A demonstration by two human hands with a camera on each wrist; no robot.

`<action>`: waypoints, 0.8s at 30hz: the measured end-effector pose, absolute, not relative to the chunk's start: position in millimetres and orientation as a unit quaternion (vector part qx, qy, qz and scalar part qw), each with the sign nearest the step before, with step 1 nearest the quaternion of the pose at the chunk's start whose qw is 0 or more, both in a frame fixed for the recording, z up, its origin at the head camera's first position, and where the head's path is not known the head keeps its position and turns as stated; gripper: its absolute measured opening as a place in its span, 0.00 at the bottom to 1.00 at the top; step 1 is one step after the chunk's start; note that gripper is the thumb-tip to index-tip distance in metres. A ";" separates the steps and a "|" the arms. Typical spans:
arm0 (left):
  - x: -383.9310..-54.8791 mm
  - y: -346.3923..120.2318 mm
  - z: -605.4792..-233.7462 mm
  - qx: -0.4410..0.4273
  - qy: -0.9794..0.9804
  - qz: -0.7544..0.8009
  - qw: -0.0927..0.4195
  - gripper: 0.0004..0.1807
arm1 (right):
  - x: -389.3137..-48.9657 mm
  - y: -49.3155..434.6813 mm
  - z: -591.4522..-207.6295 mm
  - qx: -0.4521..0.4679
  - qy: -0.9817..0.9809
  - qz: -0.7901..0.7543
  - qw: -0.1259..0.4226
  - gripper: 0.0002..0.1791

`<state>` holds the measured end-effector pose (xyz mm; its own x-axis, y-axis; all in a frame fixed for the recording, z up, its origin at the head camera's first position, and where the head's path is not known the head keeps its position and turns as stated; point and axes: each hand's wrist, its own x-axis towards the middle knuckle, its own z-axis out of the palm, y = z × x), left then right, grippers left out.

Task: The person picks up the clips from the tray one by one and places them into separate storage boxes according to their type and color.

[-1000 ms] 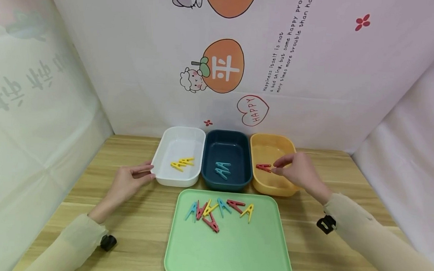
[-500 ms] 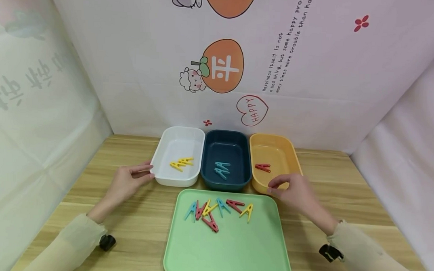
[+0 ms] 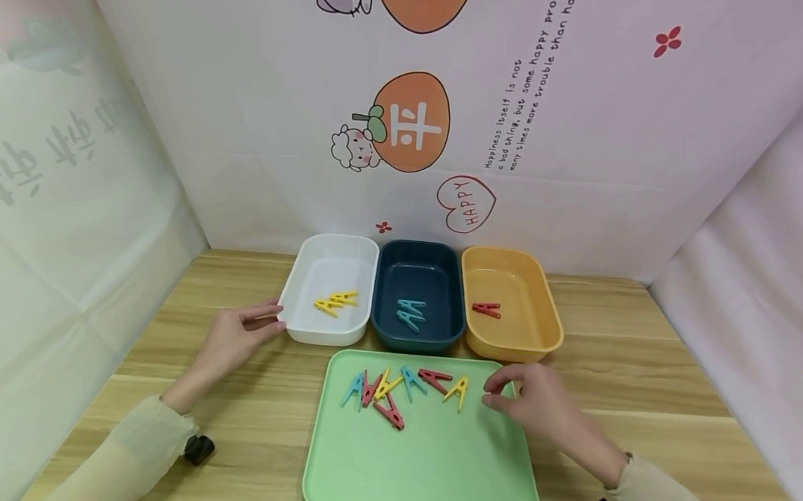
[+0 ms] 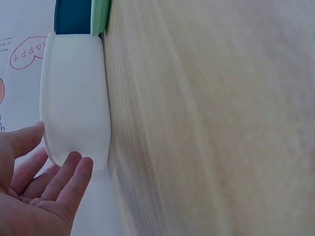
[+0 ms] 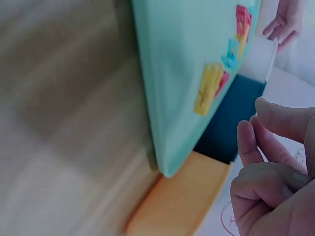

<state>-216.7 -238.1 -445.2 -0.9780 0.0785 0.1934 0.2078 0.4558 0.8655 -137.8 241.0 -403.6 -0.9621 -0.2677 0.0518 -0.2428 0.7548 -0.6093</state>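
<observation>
My left hand (image 3: 236, 337) rests its fingertips against the left side of the white bin (image 4: 76, 93); the fingers are only loosely bent. Over the right edge of the green tray (image 3: 425, 468) hovers my right hand (image 3: 532, 398), holding nothing, its thumb and index fingertips apart in the right wrist view. Closest to it lies a yellow clothespin (image 3: 458, 392). Farther left on the tray are a red clothespin (image 3: 435, 379), a blue clothespin (image 3: 412, 382) and a cluster of several red, yellow and blue ones. A red clothespin (image 3: 486, 309) lies in the orange bin (image 3: 523, 304).
Between the white and orange bins stands a dark blue bin (image 3: 421, 274) with two blue clothespins (image 3: 411, 314). Two yellow clothespins (image 3: 336, 302) lie in the white bin. All three stand behind the tray on the wooden table (image 3: 252, 438), before a printed white cloth (image 3: 279, 125).
My right hand has come back from the orange bin toward me, over the tray's right edge. The red clothespin stays in that bin. My left hand has kept its place.
</observation>
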 end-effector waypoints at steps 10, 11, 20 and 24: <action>-216.9 -238.6 -445.9 -0.087 -0.850 -0.515 0.064 0.22 | -121.7 240.8 -418.0 -0.159 0.930 -0.330 0.041 0.04; -216.9 -238.5 -445.7 -0.087 -0.850 -0.515 0.065 0.22 | -121.2 240.5 -418.7 -0.158 0.930 -0.331 0.042 0.05; -217.2 -237.8 -445.0 -0.085 -0.851 -0.514 0.065 0.22 | -117.8 234.4 -422.0 -0.175 0.929 -0.322 0.044 0.08; -217.0 -238.1 -445.6 -0.083 -0.851 -0.515 0.062 0.22 | -119.5 230.0 -422.0 -0.167 0.933 -0.312 0.059 0.08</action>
